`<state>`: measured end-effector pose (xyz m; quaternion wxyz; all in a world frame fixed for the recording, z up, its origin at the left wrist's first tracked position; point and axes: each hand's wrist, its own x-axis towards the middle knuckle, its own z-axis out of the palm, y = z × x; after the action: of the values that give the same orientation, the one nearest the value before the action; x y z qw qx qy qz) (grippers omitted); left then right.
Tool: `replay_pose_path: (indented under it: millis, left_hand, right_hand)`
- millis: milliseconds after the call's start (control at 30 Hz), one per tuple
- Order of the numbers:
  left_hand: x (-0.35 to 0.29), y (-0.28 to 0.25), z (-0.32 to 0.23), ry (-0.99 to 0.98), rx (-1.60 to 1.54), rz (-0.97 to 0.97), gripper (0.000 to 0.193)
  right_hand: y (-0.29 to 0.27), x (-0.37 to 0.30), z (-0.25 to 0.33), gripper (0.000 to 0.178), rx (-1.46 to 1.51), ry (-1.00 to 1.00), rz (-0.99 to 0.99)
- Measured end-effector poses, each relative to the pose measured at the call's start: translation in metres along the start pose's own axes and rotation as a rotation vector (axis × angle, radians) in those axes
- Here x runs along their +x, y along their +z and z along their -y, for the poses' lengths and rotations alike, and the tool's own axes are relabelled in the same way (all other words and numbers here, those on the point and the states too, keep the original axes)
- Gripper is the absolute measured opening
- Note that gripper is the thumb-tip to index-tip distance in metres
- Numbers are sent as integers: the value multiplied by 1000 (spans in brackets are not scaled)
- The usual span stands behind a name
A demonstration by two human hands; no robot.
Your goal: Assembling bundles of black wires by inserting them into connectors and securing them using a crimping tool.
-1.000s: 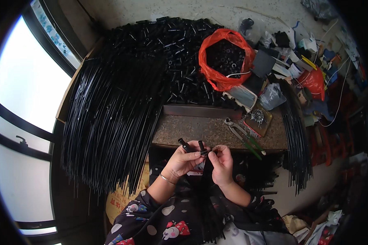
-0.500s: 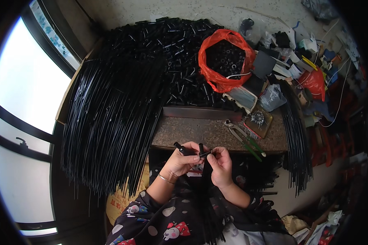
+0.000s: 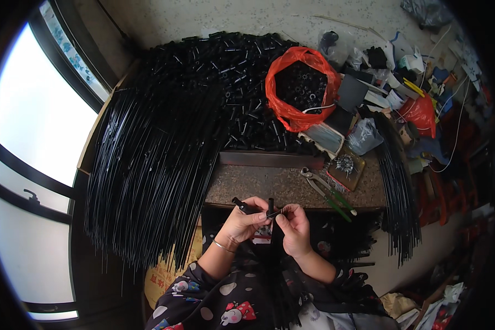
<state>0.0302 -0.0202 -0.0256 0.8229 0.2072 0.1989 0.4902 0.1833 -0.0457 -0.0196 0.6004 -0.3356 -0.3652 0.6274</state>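
Note:
My left hand [image 3: 237,225] is closed around a black plastic tube [image 3: 240,205], its end sticking out past the thumb side. A short black tube piece [image 3: 270,204] stands upright between my two hands, at the left thumb tip. My right hand [image 3: 295,226] is closed in a pinch, thumb against fingers, on a thin dark piece [image 3: 278,213] that meets the tube piece. Fingers cover most of that piece, so its exact kind cannot be made out. Dark strands hang below the hands toward my lap.
A large bundle of thin black rods [image 3: 148,181] lies at left, a smaller rod bundle [image 3: 396,192] at right. Behind are heaped black tubes [image 3: 242,71] and a red plastic bag [image 3: 272,91] of small black rings. Green-handled pincers [image 3: 330,193] and a small tray of metal bits [image 3: 357,168] lie on the bench [image 3: 247,184].
The whole view has shifted slightly, with the bench and heap sitting a little lower. Both hands keep their hold, and the right fingertips have moved slightly at the small piece.

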Motion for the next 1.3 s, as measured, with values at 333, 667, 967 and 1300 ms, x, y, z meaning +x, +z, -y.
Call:
replay_pose_path:
  millis: [333, 667, 967, 1300]
  left_hand:
    - [-1, 2, -2, 36, 59, 52, 26]
    - [-3, 6, -3, 42, 36, -21, 19]
    - [-14, 29, 1, 422, 721, -97, 33]
    - [-10, 20, 6, 290, 558, -167, 23]
  right_hand:
    - [4, -1, 4, 18, 11, 33, 23]
    - [2, 0, 3, 18, 43, 49, 27]
    - [1, 0, -4, 21, -38, -30, -10]
    - [-1, 3, 1, 14, 155, 207, 91]
